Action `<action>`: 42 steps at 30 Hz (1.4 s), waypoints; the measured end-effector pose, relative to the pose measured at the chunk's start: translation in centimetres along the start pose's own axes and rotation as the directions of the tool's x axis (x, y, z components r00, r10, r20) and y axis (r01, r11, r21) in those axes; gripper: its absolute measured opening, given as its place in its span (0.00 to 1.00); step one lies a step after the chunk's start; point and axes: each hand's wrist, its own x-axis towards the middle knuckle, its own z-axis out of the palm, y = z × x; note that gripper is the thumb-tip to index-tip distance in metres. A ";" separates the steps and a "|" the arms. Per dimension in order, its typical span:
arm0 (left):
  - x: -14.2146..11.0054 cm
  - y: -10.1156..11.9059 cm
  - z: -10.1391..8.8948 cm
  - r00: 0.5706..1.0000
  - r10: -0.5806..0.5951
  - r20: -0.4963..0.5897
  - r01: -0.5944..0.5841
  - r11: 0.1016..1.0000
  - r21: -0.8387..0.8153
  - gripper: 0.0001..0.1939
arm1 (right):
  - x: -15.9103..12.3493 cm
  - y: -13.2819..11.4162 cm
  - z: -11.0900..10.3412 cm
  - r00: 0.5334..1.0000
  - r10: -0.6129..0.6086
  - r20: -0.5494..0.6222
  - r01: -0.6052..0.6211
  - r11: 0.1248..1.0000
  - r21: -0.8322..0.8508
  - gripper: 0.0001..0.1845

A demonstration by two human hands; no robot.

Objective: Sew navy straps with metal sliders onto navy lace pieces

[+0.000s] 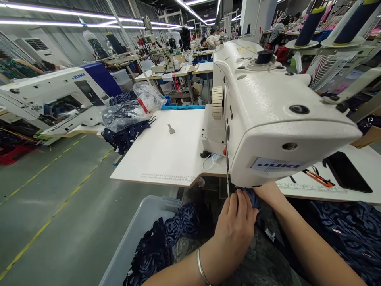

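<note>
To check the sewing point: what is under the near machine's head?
Just under the machine head, the left hand is at blue fabric. The head covers most of the right hand; its fingers and any needle cannot be seen.

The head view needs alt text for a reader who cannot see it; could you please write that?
A person's left hand touches navy patterned fabric at a white JUKI sewing machine; the right hand is mostly hidden behind it. A translucent bin at lower left holds more navy pieces.

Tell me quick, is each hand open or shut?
Left hand: bent against blue fabric; can't tell if gripping.
Right hand: mostly hidden by sewing machine; can't tell.
</note>
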 end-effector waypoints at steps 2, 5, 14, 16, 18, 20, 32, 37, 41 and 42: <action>0.1 0.0 -0.1 1.000 0.019 0.008 -0.019 1.000 -0.001 0.20 | 0.1 -0.1 0.0 1.000 0.002 -0.006 -0.002 1.000 0.001 0.10; 0.1 -0.1 -0.1 0.999 0.035 0.015 -0.035 0.999 0.000 0.19 | 0.2 -0.5 -0.1 1.000 0.000 -0.014 0.000 1.000 0.006 0.11; 0.1 -0.1 0.2 0.999 0.052 -0.007 -0.052 0.998 -0.022 0.18 | -0.3 -1.2 -0.3 0.998 0.054 -0.034 -0.054 0.998 0.009 0.15; 0.3 -0.1 0.2 0.999 0.042 -0.010 -0.042 0.999 -0.032 0.18 | -0.4 -1.1 -0.2 0.996 0.066 -0.054 -0.066 0.998 0.008 0.14; 0.5 0.0 0.3 1.000 0.028 0.006 -0.028 0.998 -0.048 0.19 | -0.4 -1.0 -0.1 0.995 0.073 -0.073 -0.072 0.997 0.018 0.14; 0.7 -0.1 0.4 0.999 0.021 0.024 -0.020 0.998 -0.063 0.20 | -0.3 -0.9 -0.1 0.994 0.072 -0.082 -0.070 0.997 0.027 0.13; 0.9 0.0 0.2 0.999 0.025 0.021 -0.024 0.999 -0.040 0.18 | 0.6 0.5 -0.1 0.999 0.035 -0.031 -0.035 0.999 -0.011 0.07; 0.8 0.1 0.3 1.000 0.017 0.011 -0.017 0.999 -0.028 0.18 | 0.6 1.2 -0.1 1.000 0.001 -0.008 -0.001 0.999 -0.042 0.08; 0.6 0.3 0.4 1.000 -0.030 -0.003 0.030 0.999 -0.013 0.20 | 0.7 1.5 0.0 0.998 -0.066 0.005 0.067 0.995 -0.071 0.09; 0.5 0.3 0.5 0.999 -0.033 -0.007 0.033 0.999 -0.011 0.20 | 0.7 1.5 0.0 0.996 -0.089 0.008 0.089 0.993 -0.080 0.10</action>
